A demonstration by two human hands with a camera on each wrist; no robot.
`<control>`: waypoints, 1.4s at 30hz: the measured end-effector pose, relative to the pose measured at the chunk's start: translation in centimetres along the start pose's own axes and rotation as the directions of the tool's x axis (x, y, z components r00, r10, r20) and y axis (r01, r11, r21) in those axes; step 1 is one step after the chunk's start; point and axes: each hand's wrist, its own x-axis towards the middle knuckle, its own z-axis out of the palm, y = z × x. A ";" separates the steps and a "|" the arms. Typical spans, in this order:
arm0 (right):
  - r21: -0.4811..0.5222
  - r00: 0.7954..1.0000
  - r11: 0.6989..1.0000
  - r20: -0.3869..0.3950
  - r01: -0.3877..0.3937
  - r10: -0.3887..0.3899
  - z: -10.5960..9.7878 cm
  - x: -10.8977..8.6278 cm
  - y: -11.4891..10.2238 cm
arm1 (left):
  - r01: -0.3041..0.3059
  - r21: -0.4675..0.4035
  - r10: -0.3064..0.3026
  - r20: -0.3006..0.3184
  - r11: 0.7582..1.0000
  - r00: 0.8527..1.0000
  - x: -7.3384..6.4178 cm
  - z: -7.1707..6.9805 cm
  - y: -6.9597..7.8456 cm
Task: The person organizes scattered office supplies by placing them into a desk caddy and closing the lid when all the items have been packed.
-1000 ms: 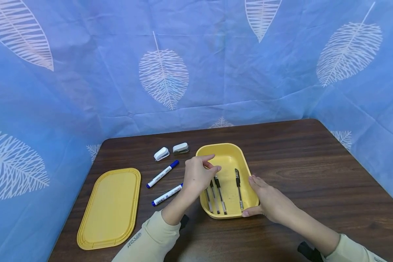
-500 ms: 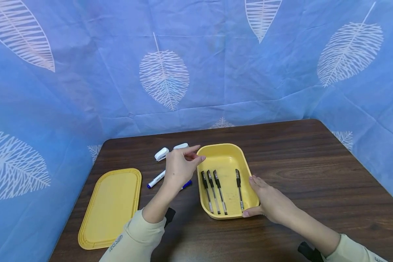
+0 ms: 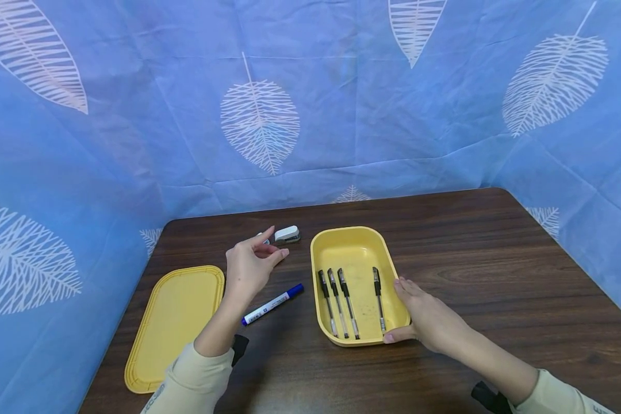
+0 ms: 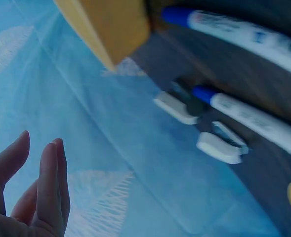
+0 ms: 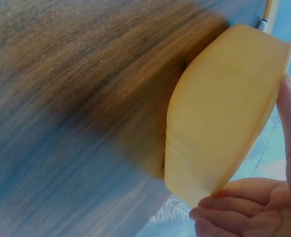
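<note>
My left hand (image 3: 248,267) is in the air left of the yellow box, holding nothing, its thumb and fingers apart. Below it lies a blue-capped white marker (image 3: 271,305); the hand hides a second marker (image 4: 256,116), visible in the left wrist view. Two small white staplers (image 3: 287,234) are just beyond the fingers, one mostly covered by them. The yellow box (image 3: 362,238) holds several black-gripped pens (image 3: 345,302): a group at the left, one at the right. My right hand (image 3: 429,316) rests against the box's right side, thumb at the near corner, fingers along the wall.
A flat yellow lid (image 3: 173,322) lies on the left of the dark wooden table (image 3: 497,259), partly behind my left forearm. A blue cloth (image 3: 310,115) with white leaf prints hangs behind the table and on both sides.
My left hand has moved from over the box leftward to above the markers, uncovering the pens. The right hand has stayed against the box.
</note>
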 end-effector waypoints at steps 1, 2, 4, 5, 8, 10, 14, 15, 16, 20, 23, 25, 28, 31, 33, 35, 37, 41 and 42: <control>-0.001 1.000 1.000 0.001 0.001 -0.001 0.0 0.0 0.0 | 0.007 0.003 -0.007 -0.003 1.000 1.000 0.0 0.0 -0.4; -0.001 1.000 1.000 0.001 0.000 0.000 0.0 0.0 0.0 | 0.018 0.006 -0.018 -0.003 1.000 1.000 0.0 0.0 -0.9; -0.001 1.000 1.000 0.003 -0.002 0.002 -0.1 0.0 0.0 | 0.036 0.012 -0.036 -0.007 0.999 0.999 -0.1 0.0 -1.6; -0.001 1.000 1.000 0.003 -0.002 0.002 -0.1 0.0 0.0 | 0.042 0.014 -0.042 -0.011 0.999 0.999 -0.2 0.1 -1.9; -0.003 1.000 1.000 0.004 -0.002 0.002 -0.1 0.0 0.0 | 0.061 0.021 -0.061 -0.013 0.998 0.998 -0.3 0.1 -2.8; -0.004 1.000 1.000 0.006 -0.001 0.001 -0.1 0.0 -0.1 | 0.071 0.020 -0.071 -0.013 0.997 0.997 -0.5 0.1 -3.2; -0.006 1.000 1.000 0.001 0.004 -0.004 -0.2 0.0 -0.1 | 0.095 0.019 -0.095 -0.011 0.995 0.995 -0.7 0.2 -4.1; -0.006 1.000 1.000 0.000 0.004 -0.004 -0.2 0.0 -0.1 | 0.105 0.021 -0.105 -0.009 0.994 0.994 -0.8 0.2 -4.4; -0.006 1.000 1.000 0.000 0.003 -0.003 -0.2 0.0 -0.1 | 0.113 0.026 -0.113 -0.005 0.993 0.994 -0.9 0.3 -4.6; -0.006 1.000 1.000 0.004 -0.004 0.004 -0.2 -0.1 -0.2 | 0.143 0.050 -0.144 0.027 0.988 0.989 -1.2 0.7 -5.7; -0.004 1.000 1.000 0.006 -0.006 0.006 -0.2 -0.1 -0.2 | 0.151 0.059 -0.154 0.049 0.987 0.987 -1.4 1.1 -6.4; -0.001 1.000 1.000 0.005 -0.005 0.005 -0.2 -0.2 -0.2 | 0.147 0.064 -0.151 0.059 0.987 0.987 -1.7 1.4 -6.8; 0.000 1.000 1.000 0.005 -0.001 0.001 -0.2 -0.2 -0.2 | 0.154 0.070 -0.159 0.078 0.986 0.984 -2.0 1.8 -7.4; 0.001 1.000 1.000 0.009 -0.001 0.001 -0.2 -0.1 -0.2 | 0.160 0.087 -0.168 0.090 0.983 0.982 -2.1 2.2 -7.8; 0.003 1.000 1.000 0.012 -0.003 0.003 -0.2 -0.1 -0.2 | 0.150 0.099 -0.159 0.094 0.984 0.983 -2.2 2.4 -8.1; 0.003 1.000 1.000 0.013 -0.004 0.004 -0.2 -0.1 -0.1 | 0.140 0.107 -0.151 0.102 0.984 0.983 -2.3 2.5 -8.3; 0.004 1.000 1.000 0.011 -0.005 0.005 -0.2 -0.1 -0.1 | 0.141 0.110 -0.154 0.113 0.984 0.982 -2.4 2.6 -8.4; 0.002 1.000 1.000 0.011 -0.008 0.008 -0.2 -0.1 -0.1 | 0.173 0.128 -0.189 0.133 0.977 0.973 -2.4 2.8 -8.4; 0.001 1.000 1.000 0.011 -0.009 0.009 -0.2 -0.1 -0.1 | 0.184 0.133 -0.202 0.137 0.974 0.970 -2.4 2.9 -8.4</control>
